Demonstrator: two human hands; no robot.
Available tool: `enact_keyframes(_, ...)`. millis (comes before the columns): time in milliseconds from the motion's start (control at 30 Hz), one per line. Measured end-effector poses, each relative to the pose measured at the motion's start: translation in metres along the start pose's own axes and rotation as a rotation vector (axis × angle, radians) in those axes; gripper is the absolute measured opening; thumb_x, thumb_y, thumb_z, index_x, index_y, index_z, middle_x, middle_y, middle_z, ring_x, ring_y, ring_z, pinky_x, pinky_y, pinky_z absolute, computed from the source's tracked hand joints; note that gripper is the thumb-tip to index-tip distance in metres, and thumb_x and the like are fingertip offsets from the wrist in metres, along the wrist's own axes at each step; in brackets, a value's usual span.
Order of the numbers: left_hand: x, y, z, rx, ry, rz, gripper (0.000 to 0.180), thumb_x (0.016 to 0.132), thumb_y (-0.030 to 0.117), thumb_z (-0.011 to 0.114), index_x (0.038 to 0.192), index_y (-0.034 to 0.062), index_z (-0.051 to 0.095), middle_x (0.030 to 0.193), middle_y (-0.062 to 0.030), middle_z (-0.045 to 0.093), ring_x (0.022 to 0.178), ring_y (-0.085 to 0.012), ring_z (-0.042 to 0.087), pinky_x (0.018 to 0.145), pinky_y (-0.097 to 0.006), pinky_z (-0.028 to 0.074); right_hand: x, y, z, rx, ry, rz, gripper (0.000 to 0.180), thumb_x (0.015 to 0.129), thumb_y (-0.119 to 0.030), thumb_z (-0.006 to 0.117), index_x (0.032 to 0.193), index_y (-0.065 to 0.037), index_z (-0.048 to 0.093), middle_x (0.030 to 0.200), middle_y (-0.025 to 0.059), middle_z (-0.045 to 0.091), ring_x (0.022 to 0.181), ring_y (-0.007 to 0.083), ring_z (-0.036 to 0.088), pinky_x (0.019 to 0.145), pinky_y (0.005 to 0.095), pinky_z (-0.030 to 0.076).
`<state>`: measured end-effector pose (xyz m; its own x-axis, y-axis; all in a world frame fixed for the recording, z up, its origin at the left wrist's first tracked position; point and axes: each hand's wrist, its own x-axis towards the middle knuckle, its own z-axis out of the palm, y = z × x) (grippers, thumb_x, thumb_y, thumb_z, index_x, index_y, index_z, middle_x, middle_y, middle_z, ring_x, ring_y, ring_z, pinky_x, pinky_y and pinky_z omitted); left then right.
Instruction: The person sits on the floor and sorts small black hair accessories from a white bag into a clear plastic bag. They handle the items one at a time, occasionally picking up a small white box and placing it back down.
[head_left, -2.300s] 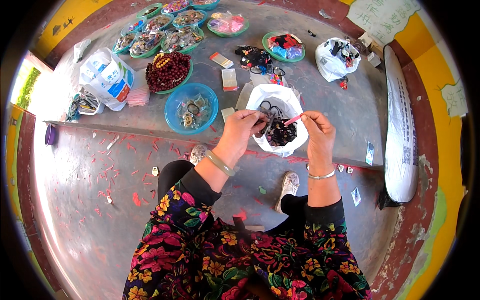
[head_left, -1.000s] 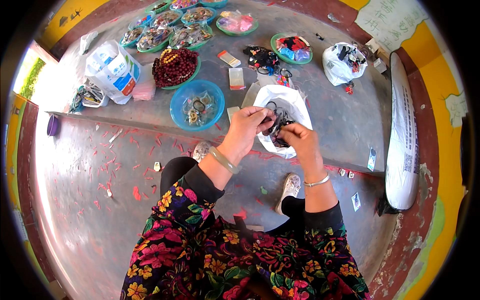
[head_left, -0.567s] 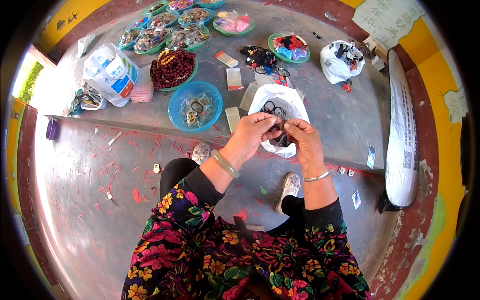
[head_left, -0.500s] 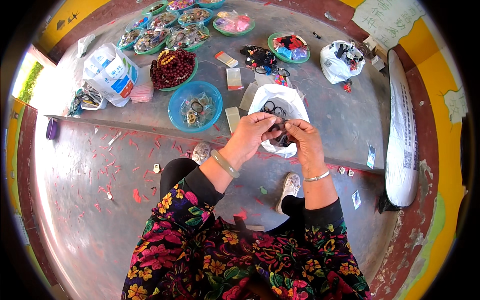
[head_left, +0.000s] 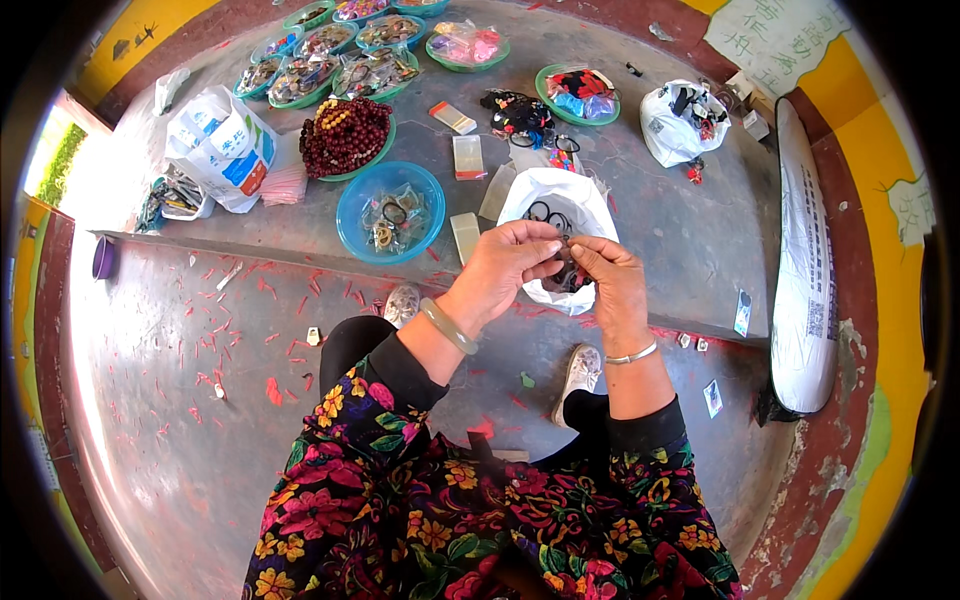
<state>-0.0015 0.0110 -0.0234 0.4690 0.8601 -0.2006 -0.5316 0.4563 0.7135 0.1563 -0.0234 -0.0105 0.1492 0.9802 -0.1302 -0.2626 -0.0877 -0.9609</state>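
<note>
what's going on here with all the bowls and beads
A seated person in a flowered top holds both hands together over an open white plastic bag of dark rings and beads. The left hand and right hand pinch a small dark piece between their fingertips; what it is exactly is too small to tell. On the raised concrete ledge beyond sit a blue bowl of small packets and a green bowl of dark red beads.

A white-and-blue bag (head_left: 222,145) stands far left, a long white sack (head_left: 806,270) lies right, and a pale paper sign (head_left: 775,38) hangs far right.
</note>
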Motion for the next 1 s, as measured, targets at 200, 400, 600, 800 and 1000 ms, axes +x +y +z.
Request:
enact_keyframes(200,0.000,0.001,-0.003,0.077,0.053,-0.056,0.014,0.086,0.003,0.055,0.096,-0.0073,0.059,0.093,-0.0125,0.061,0.081,-0.0167,0.062,0.073,-0.026,0.054,0.001,0.002,-0.002,-0.027,-0.041,0.014,0.013,0.078,-0.001,0.064,0.090,0.002,0.067,0.081,0.0043,0.066,0.072,0.0098,0.058,0.067,0.0208,0.045)
enact_keyframes(400,-0.001,0.003,-0.002,0.107,0.045,-0.091,0.016,0.086,0.004,0.056,0.095,-0.0081,0.059,0.091,-0.0125,0.062,0.080,-0.0171,0.062,0.071,-0.026,0.055,0.002,0.000,-0.006,0.011,-0.087,0.057,0.015,0.078,0.000,0.063,0.093,0.002,0.067,0.085,0.0053,0.065,0.077,0.0100,0.058,0.072,0.0218,0.046)
enact_keyframes(600,0.000,0.009,-0.005,0.090,-0.048,-0.135,0.020,0.087,0.006,0.055,0.100,-0.0094,0.057,0.094,-0.0135,0.061,0.082,-0.0182,0.062,0.074,-0.027,0.055,0.003,0.000,-0.010,0.038,-0.119,0.089,0.017,0.076,0.002,0.062,0.092,0.002,0.067,0.089,0.0066,0.065,0.079,0.0123,0.059,0.075,0.0240,0.046)
enact_keyframes(800,-0.002,0.017,-0.009,0.005,-0.115,-0.190,0.023,0.088,0.006,0.052,0.103,-0.0107,0.056,0.100,-0.0155,0.061,0.088,-0.0203,0.061,0.081,-0.031,0.053,0.004,-0.001,-0.012,0.020,-0.208,-0.016,0.015,0.077,0.004,0.059,0.089,0.003,0.067,0.085,0.0072,0.065,0.080,0.0143,0.059,0.075,0.0237,0.045)
enact_keyframes(1000,-0.002,0.020,-0.010,-0.032,-0.138,-0.212,0.023,0.088,0.006,0.051,0.103,-0.0114,0.056,0.100,-0.0159,0.061,0.090,-0.0213,0.061,0.083,-0.031,0.052,0.001,-0.006,-0.008,-0.043,-0.200,-0.042,0.014,0.077,0.006,0.056,0.085,0.003,0.067,0.082,0.0067,0.064,0.078,0.0139,0.059,0.073,0.0230,0.045)
